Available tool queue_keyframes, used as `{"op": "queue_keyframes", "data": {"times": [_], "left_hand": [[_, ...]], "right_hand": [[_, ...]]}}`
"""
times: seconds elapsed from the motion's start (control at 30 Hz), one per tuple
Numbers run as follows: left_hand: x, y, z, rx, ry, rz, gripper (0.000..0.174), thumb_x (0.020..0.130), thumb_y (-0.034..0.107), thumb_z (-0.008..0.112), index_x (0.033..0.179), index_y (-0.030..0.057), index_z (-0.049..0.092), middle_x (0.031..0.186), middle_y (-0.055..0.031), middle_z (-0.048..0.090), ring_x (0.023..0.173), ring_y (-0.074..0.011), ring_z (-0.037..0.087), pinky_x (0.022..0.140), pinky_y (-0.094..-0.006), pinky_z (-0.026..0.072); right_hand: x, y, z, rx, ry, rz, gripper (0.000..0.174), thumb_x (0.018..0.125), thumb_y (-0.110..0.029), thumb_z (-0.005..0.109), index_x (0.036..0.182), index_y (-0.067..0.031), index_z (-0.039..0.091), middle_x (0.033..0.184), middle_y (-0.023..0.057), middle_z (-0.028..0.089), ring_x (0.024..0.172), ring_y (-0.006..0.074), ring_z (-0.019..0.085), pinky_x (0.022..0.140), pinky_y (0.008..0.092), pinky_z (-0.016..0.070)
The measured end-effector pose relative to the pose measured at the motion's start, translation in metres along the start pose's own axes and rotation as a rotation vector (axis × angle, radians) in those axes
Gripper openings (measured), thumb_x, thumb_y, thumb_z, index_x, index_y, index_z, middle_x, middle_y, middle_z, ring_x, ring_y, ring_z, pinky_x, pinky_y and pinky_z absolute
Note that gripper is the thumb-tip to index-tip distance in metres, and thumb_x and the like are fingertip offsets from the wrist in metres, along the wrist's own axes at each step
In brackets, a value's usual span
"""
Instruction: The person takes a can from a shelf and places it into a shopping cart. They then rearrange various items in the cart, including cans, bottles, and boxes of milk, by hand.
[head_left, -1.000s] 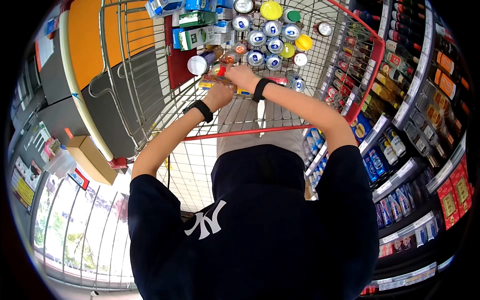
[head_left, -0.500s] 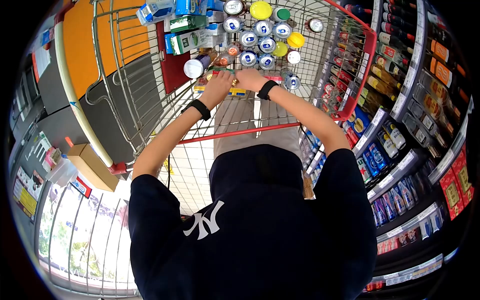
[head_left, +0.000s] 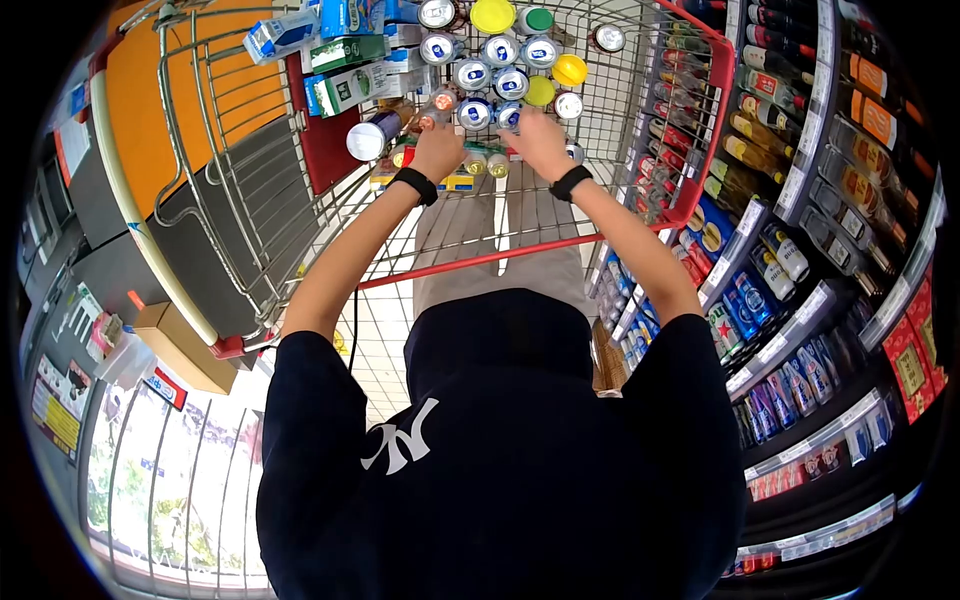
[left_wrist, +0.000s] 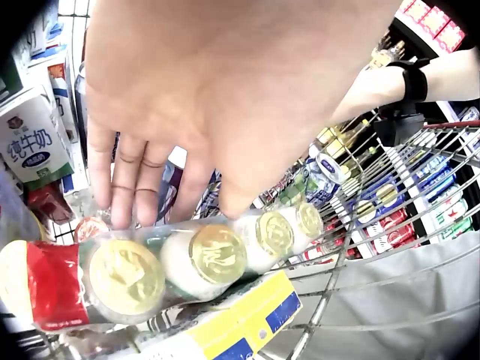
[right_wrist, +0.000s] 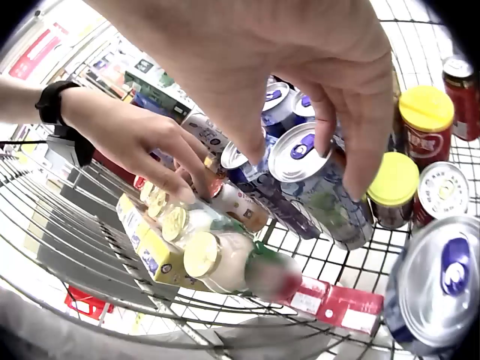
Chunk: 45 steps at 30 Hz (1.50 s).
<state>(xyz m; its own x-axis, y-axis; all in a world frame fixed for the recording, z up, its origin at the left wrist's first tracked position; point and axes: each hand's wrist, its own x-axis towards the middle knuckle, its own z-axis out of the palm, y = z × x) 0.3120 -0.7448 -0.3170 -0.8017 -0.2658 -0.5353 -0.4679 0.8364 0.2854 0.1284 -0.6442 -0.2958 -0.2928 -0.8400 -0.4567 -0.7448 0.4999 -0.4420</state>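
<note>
My left hand (left_wrist: 217, 90) lies with fingers straight at the far side of a clear-wrapped row of small bottles (left_wrist: 206, 251) with pale yellow caps. The fingertips are partly hidden behind that pack. Beneath the pack lies a yellow and blue box (left_wrist: 251, 322). My right hand (right_wrist: 322, 67) reaches down over the cluster of drink cans, its thumb and bent fingers around the top of a silver can (right_wrist: 300, 154) with a blue pull tab. In the head view the same hand (head_left: 542, 145) covers part of that group.
The wire shopping cart (head_left: 470, 260) surrounds everything, with a red front rail. Milk cartons (head_left: 350, 85) stand at its left. Yellow-lidded jars (right_wrist: 426, 116) stand right of the cans, and a red box (right_wrist: 349, 309) lies near the pack. Drink shelves (head_left: 790, 260) run along the right.
Both hands were close together at the bottle pack. They have since parted: my right hand moved right to the cans, my left stayed by the pack, and more of its caps show.
</note>
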Motion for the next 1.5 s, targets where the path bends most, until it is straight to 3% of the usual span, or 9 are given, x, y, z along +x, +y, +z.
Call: {"op": "queue_keyframes", "data": {"times": [0.13, 0.23, 0.33, 0.37, 0.5, 0.8, 0.93, 1.3, 1.5], "left_hand": [[-0.002, -0.004, 0.018, -0.02, 0.05, 0.042, 0.033, 0.085, 0.035, 0.063, 0.092, 0.0028, 0.066, 0.087, -0.0123, 0.062, 0.082, -0.0273, 0.065, 0.066, -0.0382, 0.0523], [0.004, 0.002, 0.007, -0.233, 0.096, -0.175, 0.065, 0.082, 0.036, 0.067, 0.127, -0.0022, 0.039, 0.074, -0.0162, 0.065, 0.065, -0.0324, 0.065, 0.058, -0.0421, 0.0527], [0.015, 0.01, -0.005, -0.224, 0.182, -0.218, 0.076, 0.081, 0.038, 0.068, 0.133, -0.0007, 0.03, 0.064, -0.0149, 0.063, 0.057, -0.0331, 0.064, 0.054, -0.0409, 0.0524], [0.021, 0.007, 0.005, -0.186, 0.231, -0.179, 0.075, 0.081, 0.039, 0.068, 0.135, 0.0033, 0.03, 0.081, -0.0211, 0.064, 0.063, -0.0338, 0.065, 0.054, -0.0405, 0.0524], [0.033, 0.018, 0.003, -0.203, 0.132, -0.221, 0.07, 0.081, 0.038, 0.068, 0.135, 0.011, 0.033, 0.121, -0.0296, 0.048, 0.076, -0.0378, 0.066, 0.058, -0.0426, 0.0539], [0.03, 0.016, 0.009, -0.26, 0.236, -0.167, 0.069, 0.071, 0.02, 0.077, 0.128, 0.0119, 0.038, 0.109, -0.0204, 0.049, 0.099, -0.0394, 0.058, 0.068, -0.0421, 0.0541], [0.022, 0.01, 0.012, -0.351, 0.188, -0.19, 0.071, 0.07, 0.018, 0.077, 0.13, 0.0098, 0.04, 0.123, -0.0247, 0.044, 0.098, -0.0418, 0.06, 0.073, -0.0456, 0.0532], [0.021, 0.003, -0.002, -0.246, 0.054, -0.246, 0.067, 0.07, 0.031, 0.079, 0.123, 0.0097, 0.044, 0.113, -0.0202, 0.052, 0.1, -0.0358, 0.06, 0.074, -0.0415, 0.0539], [0.031, 0.003, 0.008, -0.226, 0.161, -0.128, 0.064, 0.07, 0.033, 0.078, 0.116, 0.0036, 0.046, 0.111, -0.0152, 0.055, 0.108, -0.033, 0.055, 0.081, -0.0411, 0.0509]], "right_hand": [[0.008, -0.013, 0.02, -0.133, 0.094, 0.063, 0.058, 0.074, -0.036, 0.076, 0.103, 0.0065, 0.05, 0.084, 0.0202, 0.064, 0.074, 0.0333, 0.067, 0.062, 0.0402, 0.0552], [0.013, -0.011, 0.035, -0.161, 0.025, 0.173, 0.066, 0.071, -0.035, 0.078, 0.109, 0.0082, 0.046, 0.086, 0.0212, 0.065, 0.075, 0.0327, 0.068, 0.064, 0.0393, 0.0561], [0.019, -0.002, 0.043, -0.124, -0.001, 0.196, 0.071, 0.066, -0.03, 0.081, 0.11, 0.0104, 0.044, 0.086, 0.023, 0.065, 0.078, 0.0329, 0.068, 0.066, 0.0388, 0.0567], [0.02, 0.001, 0.044, -0.085, -0.004, 0.166, 0.069, 0.066, -0.029, 0.081, 0.11, 0.0097, 0.045, 0.086, 0.0228, 0.065, 0.079, 0.0332, 0.068, 0.066, 0.0392, 0.0566], [0.021, 0.004, 0.039, -0.054, -0.117, 0.119, 0.069, 0.063, -0.028, 0.083, 0.111, 0.0073, 0.047, 0.091, 0.0187, 0.067, 0.083, 0.0313, 0.068, 0.071, 0.0361, 0.0564], [0.01, -0.006, 0.04, 0.033, -0.148, 0.091, 0.062, 0.062, -0.022, 0.08, 0.108, 0.0035, 0.047, 0.092, 0.022, 0.066, 0.086, 0.0361, 0.066, 0.073, 0.0424, 0.0552], [0.01, -0.011, 0.033, 0.014, -0.151, 0.098, 0.061, 0.063, -0.021, 0.08, 0.108, 0.0037, 0.047, 0.091, 0.0221, 0.066, 0.085, 0.036, 0.066, 0.072, 0.0428, 0.0553], [0.016, -0.019, 0.035, -0.069, -0.277, 0.082, 0.067, 0.067, -0.027, 0.078, 0.116, 0.0078, 0.048, 0.098, 0.0207, 0.066, 0.093, 0.0323, 0.066, 0.076, 0.0388, 0.0549], [0.003, 0.017, 0.011, -0.119, -0.347, 0.04, 0.047, 0.074, -0.035, 0.069, 0.102, 0.0013, 0.059, 0.1, 0.0211, 0.065, 0.097, 0.0402, 0.061, 0.08, 0.0467, 0.0521]]}}
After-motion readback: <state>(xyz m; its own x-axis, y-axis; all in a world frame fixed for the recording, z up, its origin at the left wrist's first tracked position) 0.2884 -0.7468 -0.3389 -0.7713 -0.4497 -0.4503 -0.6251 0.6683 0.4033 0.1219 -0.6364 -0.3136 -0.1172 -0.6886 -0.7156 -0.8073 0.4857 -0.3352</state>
